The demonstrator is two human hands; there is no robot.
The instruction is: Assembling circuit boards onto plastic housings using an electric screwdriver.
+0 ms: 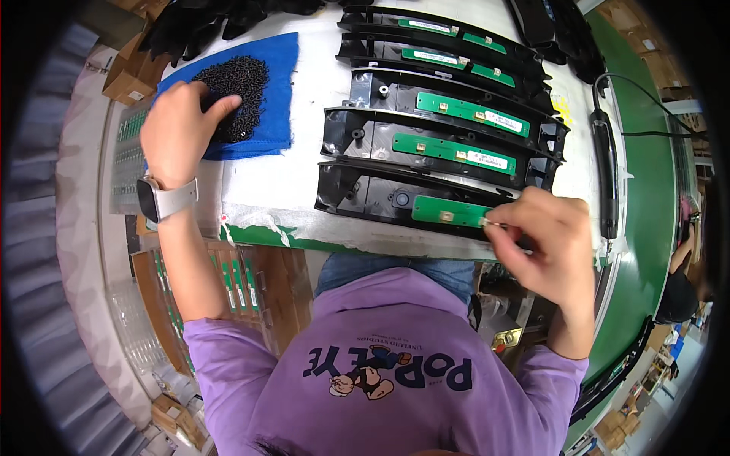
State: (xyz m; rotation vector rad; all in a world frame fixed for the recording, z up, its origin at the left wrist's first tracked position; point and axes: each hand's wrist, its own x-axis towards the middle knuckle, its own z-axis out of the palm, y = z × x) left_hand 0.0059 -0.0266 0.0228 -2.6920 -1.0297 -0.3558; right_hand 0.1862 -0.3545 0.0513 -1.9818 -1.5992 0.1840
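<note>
My left hand (pixel 179 125) rests over a pile of small black screws (pixel 242 91) on a blue cloth (pixel 281 80), its thumb stretched apart from the bent fingers. At the table's near edge, my right hand (pixel 549 239) is closed in a pinch at the right end of a green circuit board (pixel 449 211). Whatever sits between those fingertips is too small to make out. That board lies inside the nearest long black plastic housing (pixel 342 190). Several more such housings (pixel 346 137) line up behind it, each with green boards in it.
A black pen-shaped tool (pixel 606 175) with a cable lies at the table's right. More black plastic parts (pixel 205 23) are heaped at the back left. Below the table's left edge stands a cardboard box (pixel 285 285) with green boards. Another person (pixel 677 296) is at far right.
</note>
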